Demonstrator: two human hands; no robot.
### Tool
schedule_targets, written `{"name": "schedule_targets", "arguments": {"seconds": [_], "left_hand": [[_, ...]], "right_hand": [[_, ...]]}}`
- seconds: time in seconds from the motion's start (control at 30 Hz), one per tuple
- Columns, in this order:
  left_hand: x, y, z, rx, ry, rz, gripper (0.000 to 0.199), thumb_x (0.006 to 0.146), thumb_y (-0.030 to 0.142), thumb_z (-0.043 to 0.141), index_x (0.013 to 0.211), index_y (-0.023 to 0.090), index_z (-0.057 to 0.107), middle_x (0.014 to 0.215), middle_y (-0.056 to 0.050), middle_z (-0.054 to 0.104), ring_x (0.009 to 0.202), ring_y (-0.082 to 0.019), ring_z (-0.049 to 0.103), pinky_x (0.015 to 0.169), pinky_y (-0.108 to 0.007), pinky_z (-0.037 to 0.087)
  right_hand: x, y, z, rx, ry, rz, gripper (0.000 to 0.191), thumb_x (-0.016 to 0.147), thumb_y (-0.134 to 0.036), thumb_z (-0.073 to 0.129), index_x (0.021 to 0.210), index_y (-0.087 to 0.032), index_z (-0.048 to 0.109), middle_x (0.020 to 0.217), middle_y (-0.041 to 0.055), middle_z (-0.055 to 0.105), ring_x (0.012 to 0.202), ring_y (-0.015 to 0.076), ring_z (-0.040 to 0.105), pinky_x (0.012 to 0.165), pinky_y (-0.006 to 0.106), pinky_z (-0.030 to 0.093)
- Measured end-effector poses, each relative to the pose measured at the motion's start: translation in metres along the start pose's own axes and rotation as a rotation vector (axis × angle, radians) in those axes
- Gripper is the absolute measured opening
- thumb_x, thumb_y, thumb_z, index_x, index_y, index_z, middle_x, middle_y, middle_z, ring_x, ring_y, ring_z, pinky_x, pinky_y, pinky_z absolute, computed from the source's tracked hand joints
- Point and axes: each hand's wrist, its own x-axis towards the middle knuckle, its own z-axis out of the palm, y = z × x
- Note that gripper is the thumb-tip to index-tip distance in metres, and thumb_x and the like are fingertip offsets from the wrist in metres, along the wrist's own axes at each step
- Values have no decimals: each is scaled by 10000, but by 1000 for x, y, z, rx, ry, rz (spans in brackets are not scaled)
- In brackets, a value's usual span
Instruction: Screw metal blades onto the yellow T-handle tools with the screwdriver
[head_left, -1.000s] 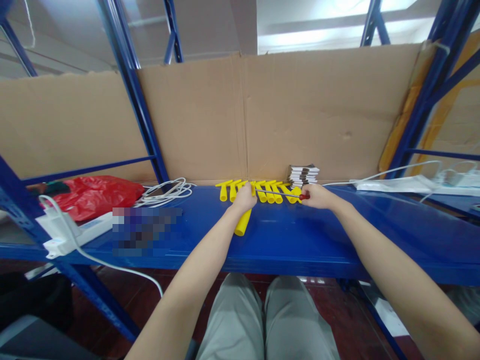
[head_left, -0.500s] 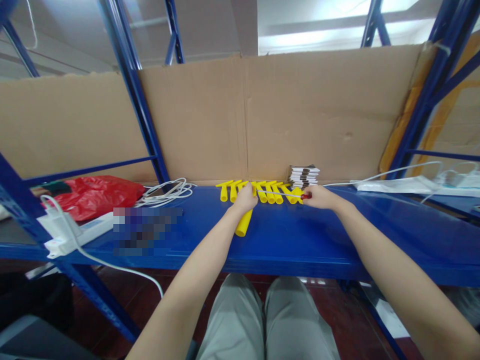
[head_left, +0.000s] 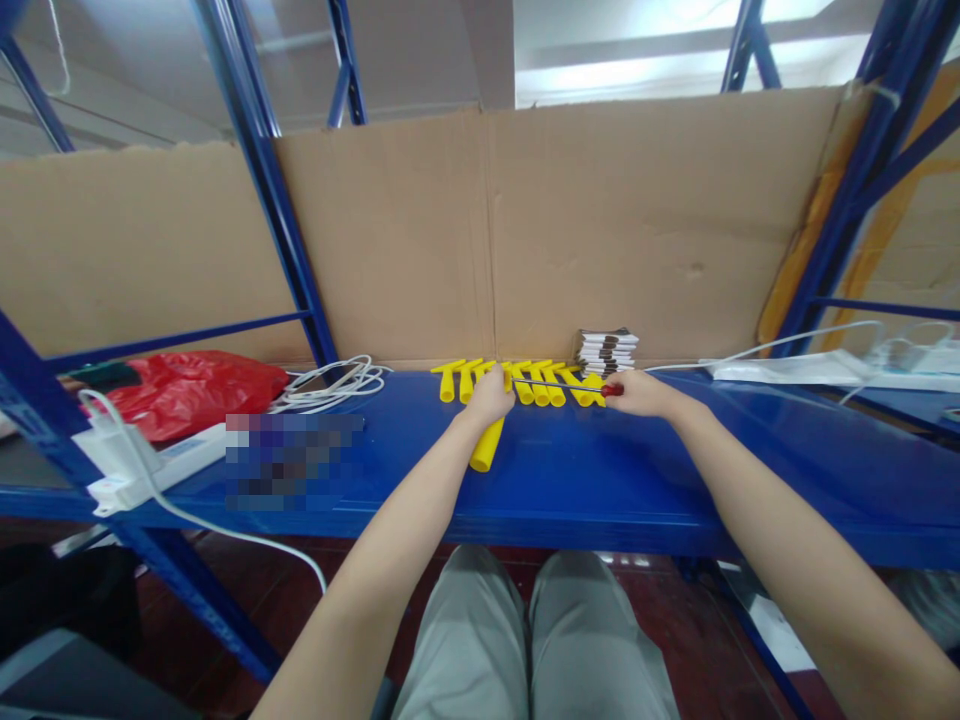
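My left hand (head_left: 491,394) is closed around a yellow tool with a round handle (head_left: 487,448), whose wide end points toward me. In my right hand (head_left: 637,393) is a screwdriver with a red handle (head_left: 613,389). Its long metal shaft (head_left: 559,384) runs left, and its tip reaches the head of the held yellow tool beside my left fingers. Several more yellow tools (head_left: 541,393) lie in a row on the blue shelf, behind the shaft and on both sides of my left hand.
A stack of small white packets (head_left: 607,350) stands against the cardboard (head_left: 637,220). On the left of the blue shelf (head_left: 585,490) are a red bag (head_left: 195,390), coiled white cable (head_left: 337,385) and a power strip (head_left: 180,455). Another white strip (head_left: 795,370) lies at right.
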Motion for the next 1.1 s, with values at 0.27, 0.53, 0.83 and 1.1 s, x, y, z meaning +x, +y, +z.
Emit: {"name": "schedule_targets", "arguments": {"seconds": [0.27, 0.53, 0.83, 1.1], "left_hand": [[0, 1, 0, 19, 2, 5, 239, 818, 137, 582, 1055, 137, 550, 1108, -130, 654, 1055, -226, 616, 839, -264, 463], [1, -1, 1, 19, 6, 26, 244, 831, 121, 546, 1074, 116, 542, 1092, -139, 658, 1027, -219, 626, 813, -256, 469], [0, 0, 0, 21, 10, -1, 234, 819, 119, 566, 1053, 130, 547, 1083, -139, 659, 1049, -237, 619, 840, -285, 472], [0, 1, -1, 29, 5, -15, 245, 823, 124, 567, 1067, 119, 537, 1099, -155, 654, 1067, -246, 613, 850, -289, 469]], "right_hand": [[2, -1, 4, -12, 53, 78, 67, 668, -200, 594, 728, -181, 571, 682, 36, 647, 586, 143, 536, 499, 226, 315], [2, 5, 3, 41, 26, 0, 52, 687, -212, 539, 664, -179, 572, 700, 44, 659, 602, 140, 542, 533, 226, 348], [3, 8, 10, 108, -26, 32, 30, 665, -207, 559, 675, -180, 554, 602, 2, 593, 527, 117, 507, 486, 219, 324], [4, 9, 8, 135, -24, -67, 84, 683, -236, 539, 679, -164, 583, 655, 26, 615, 595, 136, 524, 541, 233, 355]]}}
